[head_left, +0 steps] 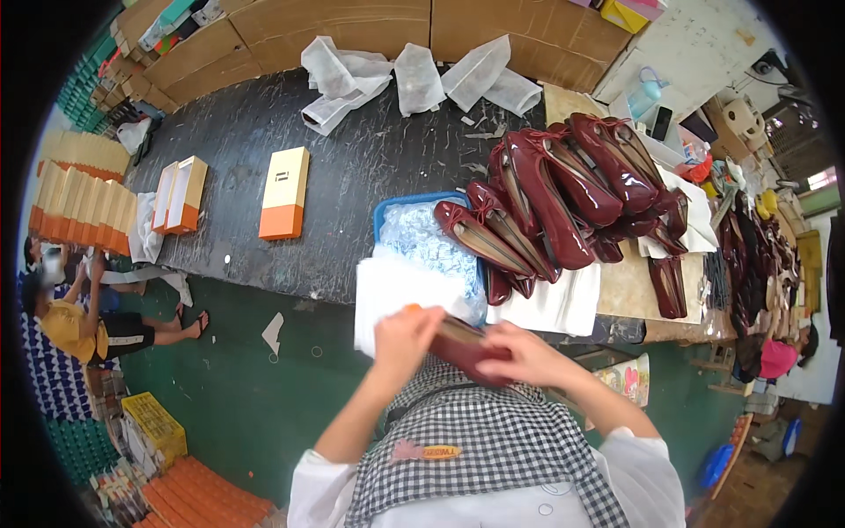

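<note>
A glossy burgundy ballet flat is held in front of my apron, just off the table's near edge. My left hand is closed at the shoe's left end, with a small orange spot by the fingertips that I cannot make out. On the other end, my right hand grips with the thumb and fingers. White paper sheets lie beyond my left hand, partly over a blue tray of small clear packets. A heap of burgundy flats is piled to the right on white paper.
On the dark table stand a closed cream-and-orange shoebox and an open box. White pouches lie along the back by cardboard. Stacked boxes and a person in yellow are at the left.
</note>
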